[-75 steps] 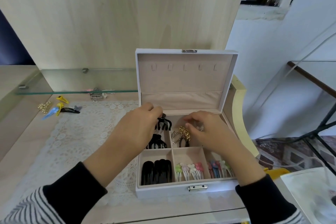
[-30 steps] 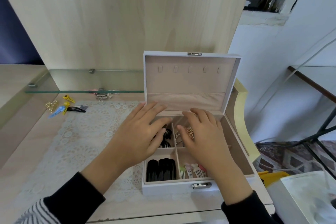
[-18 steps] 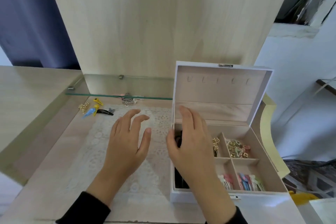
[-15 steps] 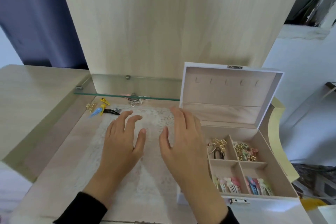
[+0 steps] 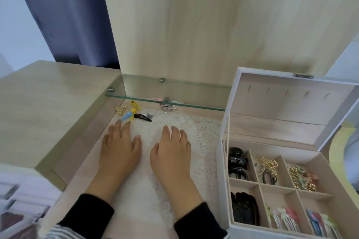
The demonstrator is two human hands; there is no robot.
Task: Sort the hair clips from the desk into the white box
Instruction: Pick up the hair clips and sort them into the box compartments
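Observation:
The white box (image 5: 223, 170) stands open at the right, its compartments holding black claw clips (image 5: 237, 163), gold clips (image 5: 269, 165), black flat clips (image 5: 243, 208) and pastel snap clips (image 5: 283, 219). Loose clips lie at the desk's far left: a gold one (image 5: 120, 110), a yellow one (image 5: 135, 105), a blue and yellow one (image 5: 128, 115) and a black one with a grey bow (image 5: 144, 117). A silver clip (image 5: 168, 107) lies under the glass shelf. My left hand (image 5: 119, 146) and my right hand (image 5: 172, 150) hover over the lace mat, fingers apart, holding nothing. My left fingertips are just short of the blue clip.
A glass shelf (image 5: 165, 101) spans the back above the far clips. A white lace mat (image 5: 180, 122) covers the desk's recessed middle. A raised wooden desktop (image 5: 48, 99) borders the left, and a wooden panel (image 5: 194, 25) stands behind.
Both hands left the box and moved left and forward over the lace mat toward the loose clips. The view swung left, so the box now sits at the right.

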